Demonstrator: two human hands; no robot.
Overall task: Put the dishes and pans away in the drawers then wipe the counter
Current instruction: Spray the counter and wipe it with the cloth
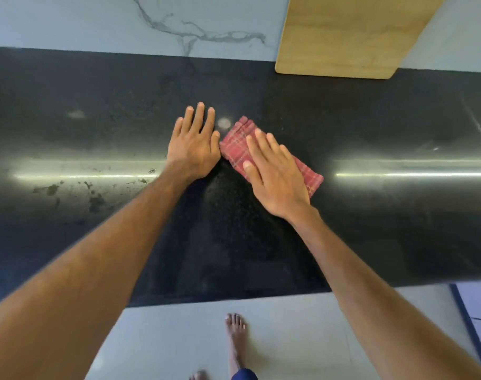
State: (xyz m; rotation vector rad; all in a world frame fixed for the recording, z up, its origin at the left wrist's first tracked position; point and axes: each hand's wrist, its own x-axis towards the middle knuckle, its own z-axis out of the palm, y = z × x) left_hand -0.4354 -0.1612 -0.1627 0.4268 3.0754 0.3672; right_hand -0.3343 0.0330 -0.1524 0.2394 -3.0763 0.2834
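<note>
On the dark counter (398, 119), from left: what may be dried smears (69, 190), left hand (195, 146) spread flat with straight fingers just beside the folded red checked cloth (235, 145), right hand (275, 176) pressing flat-fingered on that cloth mid-counter, wooden board (351, 34) at the back edge.

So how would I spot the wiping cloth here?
Start at the long black counter. Near its middle the cloth lies under the flat right hand, beside the left hand. It alone is red, checked and folded, unlike the pale wooden board behind.
</note>
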